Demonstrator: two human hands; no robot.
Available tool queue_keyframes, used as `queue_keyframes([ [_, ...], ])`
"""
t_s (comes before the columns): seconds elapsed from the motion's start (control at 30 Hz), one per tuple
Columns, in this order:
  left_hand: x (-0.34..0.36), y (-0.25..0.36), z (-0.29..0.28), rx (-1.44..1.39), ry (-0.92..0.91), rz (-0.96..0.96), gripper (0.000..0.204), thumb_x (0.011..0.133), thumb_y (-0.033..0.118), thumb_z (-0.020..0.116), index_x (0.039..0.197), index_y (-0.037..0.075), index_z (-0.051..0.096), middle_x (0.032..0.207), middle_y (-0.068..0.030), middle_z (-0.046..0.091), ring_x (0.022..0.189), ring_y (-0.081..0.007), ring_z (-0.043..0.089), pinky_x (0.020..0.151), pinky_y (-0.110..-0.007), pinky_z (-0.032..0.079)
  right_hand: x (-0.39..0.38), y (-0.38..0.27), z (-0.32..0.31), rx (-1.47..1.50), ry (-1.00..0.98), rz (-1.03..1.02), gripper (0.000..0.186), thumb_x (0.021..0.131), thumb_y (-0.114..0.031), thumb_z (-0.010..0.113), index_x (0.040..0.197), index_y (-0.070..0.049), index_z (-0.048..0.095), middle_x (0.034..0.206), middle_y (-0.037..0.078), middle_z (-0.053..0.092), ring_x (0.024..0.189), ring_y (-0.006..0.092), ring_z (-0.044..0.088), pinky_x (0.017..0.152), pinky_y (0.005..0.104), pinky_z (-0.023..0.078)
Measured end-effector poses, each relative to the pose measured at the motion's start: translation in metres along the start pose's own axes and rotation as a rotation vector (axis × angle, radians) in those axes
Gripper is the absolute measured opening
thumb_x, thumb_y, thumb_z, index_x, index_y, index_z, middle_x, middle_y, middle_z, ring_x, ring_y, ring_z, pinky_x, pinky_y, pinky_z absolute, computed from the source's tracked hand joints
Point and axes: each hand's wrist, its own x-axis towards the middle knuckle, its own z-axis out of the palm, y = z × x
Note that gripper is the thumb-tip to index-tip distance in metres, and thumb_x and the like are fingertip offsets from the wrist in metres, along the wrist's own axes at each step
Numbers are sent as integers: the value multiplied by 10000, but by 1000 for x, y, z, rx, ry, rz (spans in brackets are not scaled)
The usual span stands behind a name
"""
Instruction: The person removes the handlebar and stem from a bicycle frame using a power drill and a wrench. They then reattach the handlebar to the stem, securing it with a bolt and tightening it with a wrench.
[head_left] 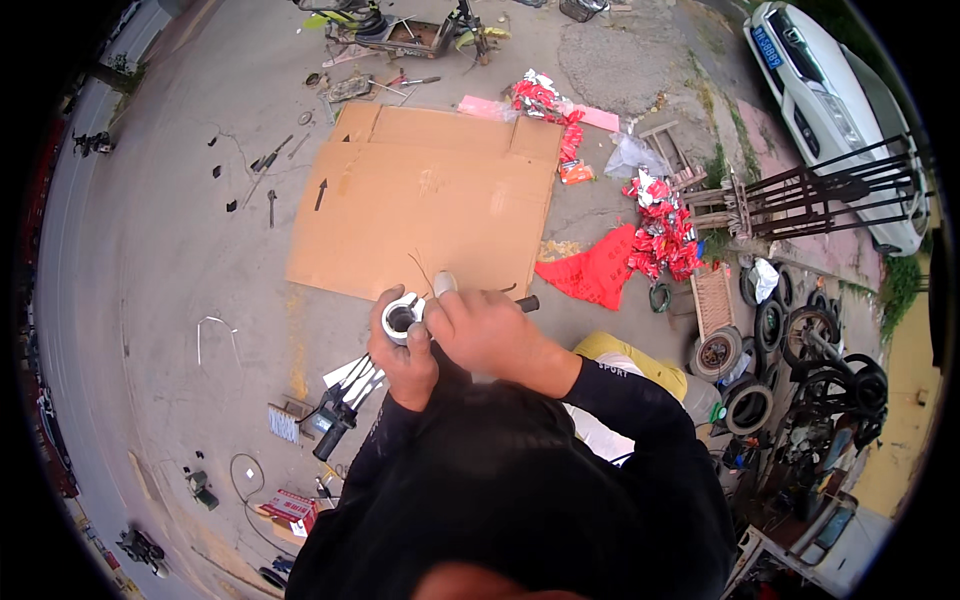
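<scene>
A silver metal part with a round, hollow collar [402,318] is gripped by my left hand [408,368], its fingers and thumb wrapped round the collar's side. My right hand [490,330] is closed against the right side of this part; what its curled fingers hold is hidden. Thin dark wires [420,268] stick out just beyond my fingers. Below and to the left of my hands is a handlebar with a black grip [343,428], and another dark grip end [527,303] shows to the right of my right hand.
A flattened cardboard sheet [430,200] lies ahead of my hands. Tools [265,165] are scattered to its left. Red and silver wrappers [660,225] and a red cloth [595,268] lie right. Farther right are tyres [770,325], a metal rack [830,190] and a white car [830,100].
</scene>
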Motion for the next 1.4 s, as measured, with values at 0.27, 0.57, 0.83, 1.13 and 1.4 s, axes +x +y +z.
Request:
queue_keyframes([
  [0.27,193,-35,116,15,-243,85,603,895,438,678,1212,-62,565,743,-95,634,646,-166,610,610,-298,500,106,170,17,-123,-129,107,230,792,-192,598,968,-44,589,796,18,511,704,137,544,506,259,426],
  [0.57,370,-82,301,52,-494,47,719,898,543,644,1230,-89,555,841,-123,653,739,-178,636,664,-304,508,170,386,88,727,149,769,71,942,-65,588,987,-10,585,699,119,597,537,255,587,494,346,459],
  [0.83,514,-112,470,9,-331,74,464,825,161,656,1222,-55,554,883,-140,689,767,-193,675,696,-308,541,247,609,124,1045,147,773,125,960,-116,589,957,7,616,673,119,626,601,289,632,566,386,485],
  [1.13,637,-120,626,-169,-352,121,530,801,253,702,1206,-64,574,971,-182,702,843,-269,710,757,-343,554,262,772,208,1201,-144,825,611,777,-231,817,1277,-42,522,1181,198,614,1105,358,607,916,458,490],
  [1.4,764,-184,746,-337,-579,56,636,785,388,798,1225,-19,584,1082,-189,694,936,-297,721,808,-359,560,351,911,281,1491,-178,807,488,793,-190,796,1187,-45,547,1088,154,622,1033,308,613,868,418,498],
])
